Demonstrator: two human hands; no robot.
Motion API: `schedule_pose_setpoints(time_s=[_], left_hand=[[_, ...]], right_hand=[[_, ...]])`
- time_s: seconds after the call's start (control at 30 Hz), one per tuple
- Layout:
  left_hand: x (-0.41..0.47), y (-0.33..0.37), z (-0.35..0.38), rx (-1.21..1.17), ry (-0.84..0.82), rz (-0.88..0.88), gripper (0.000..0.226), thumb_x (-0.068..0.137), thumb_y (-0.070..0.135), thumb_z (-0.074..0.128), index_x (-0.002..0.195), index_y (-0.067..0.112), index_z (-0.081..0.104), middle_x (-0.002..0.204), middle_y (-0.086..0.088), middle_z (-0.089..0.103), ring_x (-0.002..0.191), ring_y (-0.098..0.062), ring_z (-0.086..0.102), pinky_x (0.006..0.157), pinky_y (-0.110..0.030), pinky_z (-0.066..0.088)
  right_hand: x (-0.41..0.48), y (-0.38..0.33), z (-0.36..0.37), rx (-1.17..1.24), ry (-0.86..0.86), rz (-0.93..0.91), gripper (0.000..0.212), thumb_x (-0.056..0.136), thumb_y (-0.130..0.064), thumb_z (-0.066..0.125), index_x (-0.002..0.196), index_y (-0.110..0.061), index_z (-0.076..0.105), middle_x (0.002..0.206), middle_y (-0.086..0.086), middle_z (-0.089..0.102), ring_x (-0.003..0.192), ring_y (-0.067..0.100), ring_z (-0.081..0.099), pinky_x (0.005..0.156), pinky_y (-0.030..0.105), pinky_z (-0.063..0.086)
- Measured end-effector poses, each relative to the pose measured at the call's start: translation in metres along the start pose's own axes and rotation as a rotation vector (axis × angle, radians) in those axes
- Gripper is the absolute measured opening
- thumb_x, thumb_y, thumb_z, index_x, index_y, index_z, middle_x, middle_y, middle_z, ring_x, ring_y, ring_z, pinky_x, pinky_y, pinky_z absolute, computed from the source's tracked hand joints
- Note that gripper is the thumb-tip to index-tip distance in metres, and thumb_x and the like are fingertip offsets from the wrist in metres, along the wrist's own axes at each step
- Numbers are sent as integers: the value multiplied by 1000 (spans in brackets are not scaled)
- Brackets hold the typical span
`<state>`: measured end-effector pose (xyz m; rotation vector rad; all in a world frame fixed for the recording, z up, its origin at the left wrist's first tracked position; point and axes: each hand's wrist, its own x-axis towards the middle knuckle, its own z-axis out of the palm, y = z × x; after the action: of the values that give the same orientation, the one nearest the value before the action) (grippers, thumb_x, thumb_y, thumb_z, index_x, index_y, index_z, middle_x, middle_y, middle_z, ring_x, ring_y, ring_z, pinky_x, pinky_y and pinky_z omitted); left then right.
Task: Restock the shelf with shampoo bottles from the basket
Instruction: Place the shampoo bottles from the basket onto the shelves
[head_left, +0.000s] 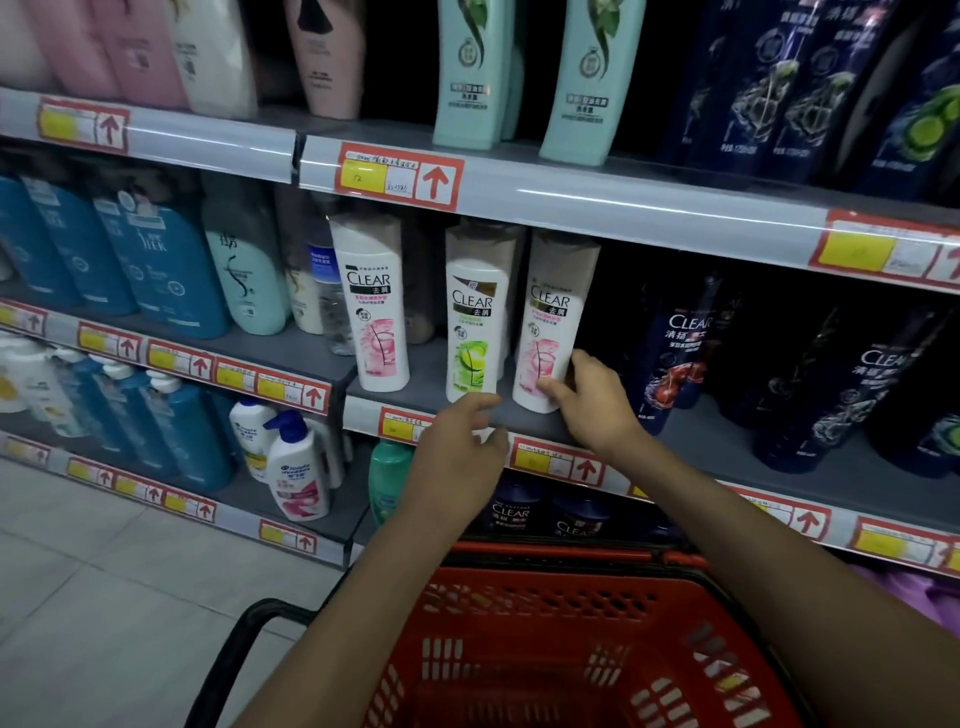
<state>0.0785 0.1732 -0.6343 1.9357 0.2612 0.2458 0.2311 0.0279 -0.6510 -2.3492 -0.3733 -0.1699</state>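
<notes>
While right hand (587, 402) grips, bottle (551, 312) looks white-and-pink.

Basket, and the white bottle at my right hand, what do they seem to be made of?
Basket: probably moulded plastic, red with a slight gloss; its walls are a regular grid of slots. Bottle: likely plastic too, smooth white with a soft sheen and a printed pink label. The right hand holds it near the base.
</notes>
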Motion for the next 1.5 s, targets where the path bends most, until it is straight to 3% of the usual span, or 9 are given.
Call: schedule_pose_setpoints(time_s=[0.07, 0.23, 0.4, 0.8, 1.13, 1.27, 1.33, 1.4, 1.5], left_hand=[[-3, -9, -9, -4, -12, -33, 35, 97, 16, 60, 130, 25, 61, 117, -10, 66, 92, -23, 64, 73, -26, 48], [-9, -18, -31, -18, 64, -67, 35, 96, 15, 61, 129, 25, 58, 102, 1, 70, 81, -13, 62, 66, -26, 46], [-14, -15, -41, -59, 88, -47, 37, 97, 17, 61, 133, 24, 55, 101, 4, 68, 76, -14, 59, 59, -25, 43], [-15, -6, -47, -101, 114, -63, 36, 97, 14, 58, 131, 26, 56, 94, 10, 64, 61, -8, 55, 44, -11, 39], [-21, -8, -64, -90, 144, -50, 35, 97, 14, 57, 131, 23, 56, 94, 5, 68, 64, -8, 55, 53, -19, 41], [-25, -9, -74, -80, 153, -71, 36, 97, 14, 58, 132, 23, 56, 93, 3, 69, 68, -11, 60, 55, -21, 47], [-28, -10, -82, -68, 154, -85, 36, 98, 14, 58, 131, 25, 55, 95, 0, 70, 73, -10, 61, 52, -15, 46], [-30, -11, -90, -95, 154, -111, 33, 98, 14, 59, 130, 24, 56, 97, -8, 70, 76, -14, 61, 51, -14, 47], [-32, -17, -105, -118, 183, -168, 32, 97, 15, 62, 128, 21, 58, 96, -10, 69, 80, -21, 65, 64, -29, 52]], right_hand=[[1, 0, 1, 49, 13, 37, 35, 96, -26, 69, 125, -8, 60, 127, 10, 66, 116, 28, 63, 100, 45, 53], [-11, -8, 18, 125, 212, 180, 58, 77, -31, 88, 124, -10, 61, 116, 7, 70, 105, 25, 67, 89, 44, 57], [-12, -14, 35, 109, 316, 247, 44, 81, -31, 85, 113, -11, 62, 111, 9, 71, 102, 29, 68, 87, 48, 57], [-2, -19, 45, 28, 326, 204, 31, 89, -26, 77, 112, -8, 65, 111, 13, 69, 100, 33, 66, 86, 45, 55], [-2, -21, 46, -31, 289, 189, 28, 93, -25, 73, 113, -6, 65, 113, 15, 67, 102, 34, 65, 83, 39, 51], [-13, -32, 35, -23, 272, 275, 43, 88, -22, 79, 122, -2, 61, 121, 20, 64, 108, 36, 63, 88, 42, 52], [-35, -45, 28, 9, 336, 221, 54, 88, -16, 79, 136, -2, 56, 131, 18, 58, 115, 34, 60, 94, 39, 49], [-66, -63, 26, 70, 392, 25, 54, 89, -11, 77, 139, -9, 57, 133, 9, 55, 114, 24, 60, 96, 33, 49], [-90, -97, 35, 120, 314, -236, 51, 87, -7, 77, 135, -13, 61, 124, 0, 55, 106, 8, 57, 88, 20, 53]])
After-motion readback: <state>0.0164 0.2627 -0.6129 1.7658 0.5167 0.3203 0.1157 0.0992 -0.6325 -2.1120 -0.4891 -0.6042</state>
